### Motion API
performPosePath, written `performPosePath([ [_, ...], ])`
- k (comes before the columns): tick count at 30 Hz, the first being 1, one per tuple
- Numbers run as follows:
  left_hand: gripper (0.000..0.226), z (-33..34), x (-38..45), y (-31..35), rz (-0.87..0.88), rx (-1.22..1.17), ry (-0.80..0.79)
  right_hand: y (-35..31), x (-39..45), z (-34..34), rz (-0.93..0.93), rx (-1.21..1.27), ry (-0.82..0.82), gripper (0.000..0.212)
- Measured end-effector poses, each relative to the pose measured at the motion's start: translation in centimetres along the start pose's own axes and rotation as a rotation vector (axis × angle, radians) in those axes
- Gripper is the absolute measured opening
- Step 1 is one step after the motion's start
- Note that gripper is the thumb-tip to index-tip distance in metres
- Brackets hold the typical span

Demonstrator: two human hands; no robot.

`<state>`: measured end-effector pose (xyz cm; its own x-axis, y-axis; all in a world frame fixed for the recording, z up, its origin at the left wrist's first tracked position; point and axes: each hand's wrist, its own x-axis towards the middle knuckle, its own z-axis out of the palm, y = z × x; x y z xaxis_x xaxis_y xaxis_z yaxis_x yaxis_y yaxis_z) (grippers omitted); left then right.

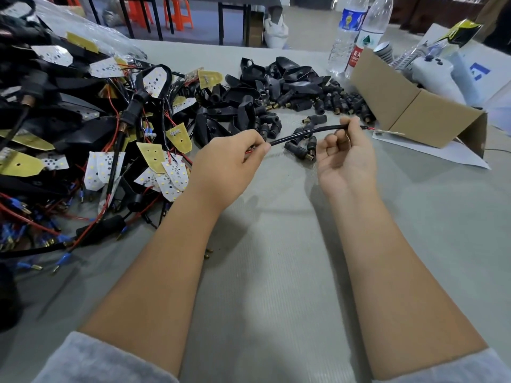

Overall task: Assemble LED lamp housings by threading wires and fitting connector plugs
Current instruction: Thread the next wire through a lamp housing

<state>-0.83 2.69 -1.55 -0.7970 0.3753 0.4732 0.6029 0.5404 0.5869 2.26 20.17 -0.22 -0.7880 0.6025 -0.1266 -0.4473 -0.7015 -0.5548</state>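
— What are you working on, and where?

— A grey table (276, 272) fills most of the frame. At the left lies a tangled heap of lamp boards (110, 139) with red and black wires. In the upper middle sits a pile of black housings (276, 81), and just to its right a scatter of small black plugs (340, 102). A cardboard box (409, 106) stands open at the upper right, with two water bottles (356, 34) behind it. Along the top edge I see dark table legs and orange stools (177, 12) on the floor.

— And your hands?

— Both are raised over the table in the middle of the frame, holding one black cable (307, 134) stretched between them. My left hand (229, 158) has its thumb and fingers curled, pinching the cable's near end, where a bit of red wire shows. My right hand (345, 158) is palm up, fingers curled, and its fingertips pinch the cable close to the far end; red wire pokes out beyond them towards the box.

— Sleeves?

— Grey, pushed up, at the bottom corners.
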Motion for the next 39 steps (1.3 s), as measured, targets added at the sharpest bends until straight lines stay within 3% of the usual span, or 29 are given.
performPosePath([
  [5, 0.016, 0.5, 0.0, 0.4, 0.064, -0.049, -0.061, 0.3, -0.2, -0.2, 0.130, -0.109, -0.097, 0.017],
  [9, 0.020, 0.9, 0.0, 0.9, 0.120, 0.019, -0.110, 1.8, -0.6, -0.1, 0.100, -0.611, -0.279, 0.016],
  [12, 0.040, 1.0, 0.3, 0.7, 0.101, 0.201, -0.015, 2.5, -0.9, -0.2, 0.067, -0.847, -0.368, 0.021],
  [15, 0.048, 0.9, 0.4, -0.3, -0.081, 0.247, 0.064, 2.6, -1.0, -0.1, 0.053, -0.776, -0.303, 0.024],
  [19, 0.048, 1.0, 0.5, -1.7, -0.195, 0.363, -0.047, 2.2, -0.8, -0.1, -0.001, -0.585, -0.185, 0.017],
  [25, 0.040, 0.7, 0.9, -1.1, -0.072, 0.360, -0.048, 1.9, -1.2, 0.0, 0.027, -0.564, -0.233, 0.015],
  [30, 0.023, 0.4, 0.5, -0.9, -0.057, 0.192, -0.067, 2.1, -1.7, 0.3, 0.071, -0.561, -0.292, 0.014],
  [34, 0.025, 0.4, 0.3, -0.4, -0.002, -0.025, -0.069, 2.0, -1.5, 0.2, 0.077, -0.560, -0.291, 0.010],
  [39, 0.032, 0.7, 0.4, -0.2, 0.089, 0.004, -0.138, 1.9, -1.9, 0.1, 0.109, -0.682, -0.392, 0.017],
])
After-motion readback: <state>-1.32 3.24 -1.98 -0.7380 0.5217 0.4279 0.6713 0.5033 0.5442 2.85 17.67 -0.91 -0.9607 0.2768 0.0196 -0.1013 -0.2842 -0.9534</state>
